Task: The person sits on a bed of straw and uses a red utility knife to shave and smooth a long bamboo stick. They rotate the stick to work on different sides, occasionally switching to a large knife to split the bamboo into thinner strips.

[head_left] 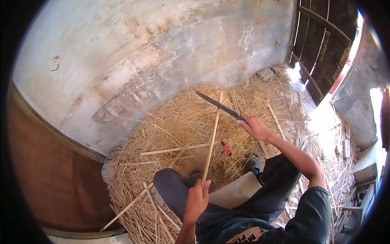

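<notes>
My left hand [197, 201] is closed around the lower end of a long pale wooden strip [212, 142], which points up and away from me. In my right hand [256, 128] is the handle of a machete [217, 104] with a long dark blade. The blade slants toward the upper left and crosses the strip near its far end; whether they touch I cannot tell. On the straw just right of the strip lies a red and black utility knife [226, 147]. A pale flat piece [235, 190] rests between my legs.
Straw and shavings [178, 118] cover the floor, with loose strips [174, 149] scattered about. A stained plaster wall [162, 53] stands ahead, a brown panel [53, 171] at left. A dark plank door [317, 44] is at the far right, and stones [265, 74] lie along the wall's foot.
</notes>
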